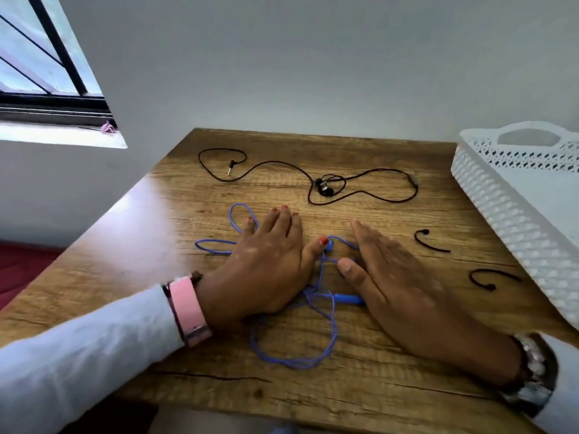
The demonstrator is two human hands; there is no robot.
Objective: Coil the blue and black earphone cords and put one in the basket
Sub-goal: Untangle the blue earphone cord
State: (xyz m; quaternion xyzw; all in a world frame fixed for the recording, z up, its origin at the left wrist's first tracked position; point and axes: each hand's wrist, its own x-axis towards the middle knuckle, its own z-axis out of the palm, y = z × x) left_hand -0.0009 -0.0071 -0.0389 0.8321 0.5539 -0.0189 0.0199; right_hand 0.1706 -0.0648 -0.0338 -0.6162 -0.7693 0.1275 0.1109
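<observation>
A blue earphone cord lies in loose loops on the wooden table, partly under both hands. My left hand rests flat, palm down, on its left loops, fingers spread. My right hand lies flat beside it, thumb touching the cord near a blue earbud. Neither hand grips anything. A black earphone cord lies uncoiled across the far half of the table, its earbuds together in the middle. The white basket stands at the right edge.
Two short black ear hooks lie between my right hand and the basket. A grey wall runs behind the table. A window is at the upper left, and the table's left edge drops to a red floor.
</observation>
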